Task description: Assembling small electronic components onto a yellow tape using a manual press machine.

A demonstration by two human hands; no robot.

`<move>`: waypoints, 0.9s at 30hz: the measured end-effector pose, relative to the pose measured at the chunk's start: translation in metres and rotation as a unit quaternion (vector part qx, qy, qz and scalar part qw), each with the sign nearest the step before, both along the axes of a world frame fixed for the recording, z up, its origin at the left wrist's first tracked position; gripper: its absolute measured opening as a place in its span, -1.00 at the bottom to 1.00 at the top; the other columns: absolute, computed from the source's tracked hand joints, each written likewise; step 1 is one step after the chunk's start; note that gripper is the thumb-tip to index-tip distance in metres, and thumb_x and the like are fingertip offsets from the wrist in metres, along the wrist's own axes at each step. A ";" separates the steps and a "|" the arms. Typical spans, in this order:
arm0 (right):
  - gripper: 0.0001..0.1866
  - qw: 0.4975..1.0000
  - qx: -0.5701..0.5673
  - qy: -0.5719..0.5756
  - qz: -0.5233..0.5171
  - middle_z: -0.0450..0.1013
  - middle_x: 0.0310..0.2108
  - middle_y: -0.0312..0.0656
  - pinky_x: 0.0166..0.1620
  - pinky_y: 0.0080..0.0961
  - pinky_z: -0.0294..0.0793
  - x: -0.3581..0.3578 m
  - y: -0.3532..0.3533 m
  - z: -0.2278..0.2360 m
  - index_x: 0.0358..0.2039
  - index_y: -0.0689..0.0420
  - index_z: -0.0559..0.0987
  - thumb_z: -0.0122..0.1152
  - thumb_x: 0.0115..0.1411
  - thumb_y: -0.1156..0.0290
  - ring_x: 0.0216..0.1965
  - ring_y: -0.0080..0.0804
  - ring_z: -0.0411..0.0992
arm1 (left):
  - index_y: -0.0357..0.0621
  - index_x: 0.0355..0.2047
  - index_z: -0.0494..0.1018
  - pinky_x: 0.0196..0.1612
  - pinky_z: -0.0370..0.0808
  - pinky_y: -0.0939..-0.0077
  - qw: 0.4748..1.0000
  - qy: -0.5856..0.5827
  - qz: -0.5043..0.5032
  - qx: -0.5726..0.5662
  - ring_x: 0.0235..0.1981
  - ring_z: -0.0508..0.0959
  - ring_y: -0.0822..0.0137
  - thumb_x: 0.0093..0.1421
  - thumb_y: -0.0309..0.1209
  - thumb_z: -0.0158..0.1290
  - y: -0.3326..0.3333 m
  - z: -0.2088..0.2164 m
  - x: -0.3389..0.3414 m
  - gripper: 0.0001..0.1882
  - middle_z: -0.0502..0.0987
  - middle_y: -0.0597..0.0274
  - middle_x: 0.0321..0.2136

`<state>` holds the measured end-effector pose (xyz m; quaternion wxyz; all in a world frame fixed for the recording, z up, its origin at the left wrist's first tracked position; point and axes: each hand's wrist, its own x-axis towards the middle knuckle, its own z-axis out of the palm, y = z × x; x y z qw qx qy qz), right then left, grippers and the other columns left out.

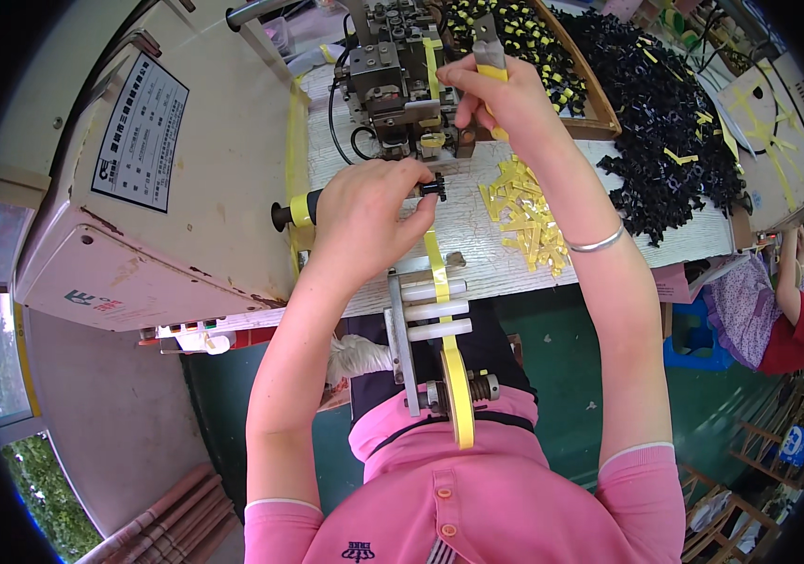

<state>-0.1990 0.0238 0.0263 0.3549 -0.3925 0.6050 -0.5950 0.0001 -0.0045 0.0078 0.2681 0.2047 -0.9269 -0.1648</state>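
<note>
My left hand (369, 216) is closed in a pinch around a small black plastic part (433, 188), just in front of a metal machine (402, 80). Raised beside that machine's right side, my right hand (510, 99) grips a flat grey metal tool with a yellow-wrapped handle (488, 58). Its fingertips are close to the yellow tape that runs up the machine. From a roll of yellow tape (459, 399) near my waist, a strip passes over white rollers (440, 310) toward the machine. Part of the strip is hidden by my left hand.
Cut yellow strips (532, 221) lie heaped on the white table. Behind them a wooden tray (599, 108) holds black-and-yellow parts, with a big pile of black parts (670, 141) to its right. A beige machine housing (204, 226) stands left. Another person (769, 310) is at far right.
</note>
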 end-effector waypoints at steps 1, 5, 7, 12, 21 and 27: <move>-0.87 1.000 0.003 0.019 0.020 0.41 -0.67 -0.35 -0.64 -0.73 0.13 -0.003 0.006 -0.002 -0.38 0.13 0.59 0.19 0.14 0.35 -0.69 -0.70 0.31 | -0.10 -0.39 0.48 -0.40 0.43 0.34 1.000 0.000 -0.001 0.000 -0.47 0.55 0.21 -0.02 -0.39 0.16 -0.001 -0.001 0.000 -0.83 0.54 0.25 -0.51; -0.88 0.998 -0.041 0.038 0.025 0.45 -0.59 -0.33 -0.61 -0.75 0.19 0.009 0.039 -0.009 -0.40 0.17 0.57 0.17 0.16 0.39 -0.66 -0.69 0.34 | -0.11 -0.38 0.48 -0.35 0.45 0.37 0.998 0.056 -0.001 0.013 -0.41 0.58 0.22 -0.04 -0.43 0.18 -0.002 -0.004 0.000 -0.82 0.56 0.24 -0.48; -0.89 0.998 -0.053 0.041 0.001 0.47 -0.52 -0.29 -0.59 -0.74 0.23 0.026 0.055 -0.013 -0.40 0.21 0.56 0.16 0.17 0.44 -0.65 -0.68 0.34 | -0.12 -0.39 0.48 -0.34 0.45 0.38 0.997 0.073 0.001 0.027 -0.40 0.58 0.22 -0.05 -0.44 0.19 -0.001 -0.002 -0.001 -0.81 0.57 0.24 -0.47; -0.93 0.988 -0.113 0.103 -0.004 0.45 -0.24 -0.17 -0.56 -0.71 0.32 0.055 0.066 -0.026 -0.38 0.28 0.55 0.11 0.18 0.57 -0.63 -0.65 0.34 | -0.10 -0.43 0.43 -0.37 0.41 0.29 0.995 0.061 -0.001 0.083 -0.44 0.55 0.15 -0.05 -0.44 0.17 0.000 -0.003 -0.001 -0.84 0.53 0.26 -0.52; -0.94 0.990 -0.044 0.134 0.013 0.43 -0.40 -0.26 -0.59 -0.71 0.29 0.046 0.082 -0.043 -0.40 0.26 0.54 0.13 0.16 0.55 -0.64 -0.67 0.32 | -0.11 -0.44 0.42 -0.40 0.41 0.30 0.994 0.040 -0.009 0.104 -0.43 0.55 0.15 -0.04 -0.44 0.16 -0.002 0.001 0.001 -0.85 0.53 0.27 -0.51; -0.90 0.994 0.076 -0.072 0.006 0.40 -0.61 -0.37 -0.60 -0.73 0.24 0.058 0.072 -0.064 -0.43 0.21 0.54 0.16 0.18 0.46 -0.67 -0.68 0.29 | -0.12 -0.45 0.42 -0.41 0.42 0.30 0.993 0.044 -0.011 0.106 -0.43 0.55 0.15 -0.05 -0.45 0.16 -0.002 0.001 0.001 -0.84 0.53 0.26 -0.51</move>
